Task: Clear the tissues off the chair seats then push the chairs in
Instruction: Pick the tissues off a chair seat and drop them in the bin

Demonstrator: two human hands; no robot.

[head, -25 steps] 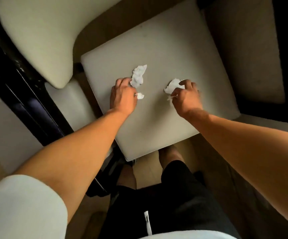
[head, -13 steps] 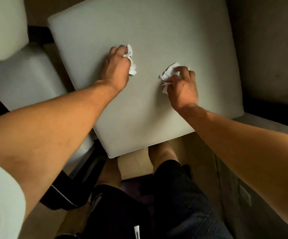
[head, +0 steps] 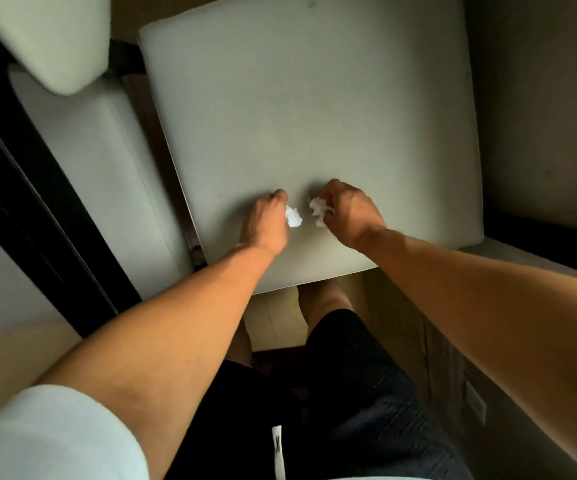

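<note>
each hand's grip, left hand (head: 265, 221) and right hand (head: 349, 216), closed around a tissue wad.

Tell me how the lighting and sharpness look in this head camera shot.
Head view: dim, warm light; the chair seat is evenly lit without glare, and both hands cast soft shadows. Wide-angle bending curves its edges. The white tissues look slightly blown out, and the left margin is blurred.
</note>
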